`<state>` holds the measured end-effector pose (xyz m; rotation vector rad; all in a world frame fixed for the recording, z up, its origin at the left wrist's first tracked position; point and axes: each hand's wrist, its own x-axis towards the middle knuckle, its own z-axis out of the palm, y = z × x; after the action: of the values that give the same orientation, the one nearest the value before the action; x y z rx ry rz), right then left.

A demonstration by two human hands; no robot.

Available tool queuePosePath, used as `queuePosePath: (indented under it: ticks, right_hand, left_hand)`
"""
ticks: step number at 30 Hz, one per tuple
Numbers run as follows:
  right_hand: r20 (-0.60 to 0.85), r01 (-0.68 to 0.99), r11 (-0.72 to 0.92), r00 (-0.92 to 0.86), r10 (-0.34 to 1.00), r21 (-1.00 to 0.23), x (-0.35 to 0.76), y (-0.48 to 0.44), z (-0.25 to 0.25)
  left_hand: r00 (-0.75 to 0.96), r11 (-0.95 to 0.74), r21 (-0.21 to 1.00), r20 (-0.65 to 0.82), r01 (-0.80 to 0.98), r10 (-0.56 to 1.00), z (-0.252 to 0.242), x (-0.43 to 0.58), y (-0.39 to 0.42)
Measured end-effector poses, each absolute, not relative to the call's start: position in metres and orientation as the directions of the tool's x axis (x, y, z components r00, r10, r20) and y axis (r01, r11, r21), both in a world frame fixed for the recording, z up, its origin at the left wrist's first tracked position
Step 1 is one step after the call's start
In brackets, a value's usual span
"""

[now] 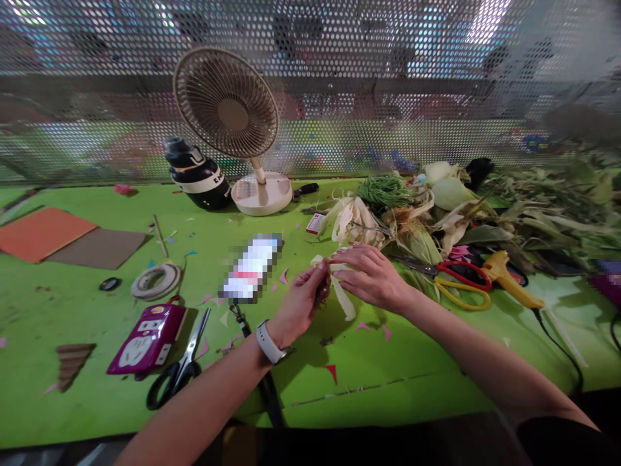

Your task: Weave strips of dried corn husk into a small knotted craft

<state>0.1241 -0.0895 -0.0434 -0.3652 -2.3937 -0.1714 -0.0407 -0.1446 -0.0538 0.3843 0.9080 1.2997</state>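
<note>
Both hands meet above the green table, over a pale strip of corn husk that hangs down between them. My left hand, with a white watch band on its wrist, pinches the strip's upper end between thumb and fingers. From the other side, my right hand closes its fingers on the same piece; its fingertips are partly hidden. Just behind the hands lies a bunch of dried corn husks. To the right of my right hand rest scissors with red and yellow handles.
A fan and a black bottle stand at the back, before a perforated metal screen. On the left are a tape roll, a purple power socket and black scissors. A yellow glue gun with a cord lies right.
</note>
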Motion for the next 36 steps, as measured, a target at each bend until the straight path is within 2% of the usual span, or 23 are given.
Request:
queuePosePath:
  ticks: [5, 12, 18, 23, 29, 32, 36]
  right_hand:
    - [0.736, 0.266, 0.964, -0.657, 0.161, 0.027, 0.123, -0.092, -0.046]
    - [0.789, 0.268, 0.961, -0.575, 0.218, -0.070, 0.119, -0.098, -0.050]
    - [0.780, 0.282, 0.900, -0.455, 0.430, -0.332, 0.116, -0.103, -0.049]
    - [0.711, 0.209, 0.807, -0.387, 0.586, -0.552, 0.113, -0.106, -0.043]
    - [0.455, 0.161, 0.578, -0.465, 0.759, -0.800, 0.113, -0.103, -0.038]
    - [0.393, 0.167, 0.507, -0.448, 0.803, -0.845, 0.113, -0.102, -0.039]
    - [0.415, 0.207, 0.553, -0.467, 0.780, -0.807, 0.112, -0.103, -0.038]
  left_hand:
    - [0.015, 0.251, 0.756, -0.305, -0.605, 0.952, -0.057, -0.040, -0.147]
    - [0.024, 0.104, 0.911, -0.103, -0.400, 0.994, -0.067, -0.041, -0.149]
    - [0.012, 0.000, 0.982, 0.002, -0.190, 1.000, -0.070, -0.041, -0.152]
    - [0.084, -0.024, 0.993, 0.034, -0.111, 0.996, -0.066, -0.043, -0.154]
    - [0.148, -0.014, 0.998, 0.023, -0.060, 0.989, -0.057, -0.045, -0.157]
    - [0.149, -0.034, 0.997, 0.043, -0.064, 0.988, -0.056, -0.046, -0.157]
    - [0.174, -0.070, 0.995, 0.080, -0.063, 0.981, -0.054, -0.046, -0.158]
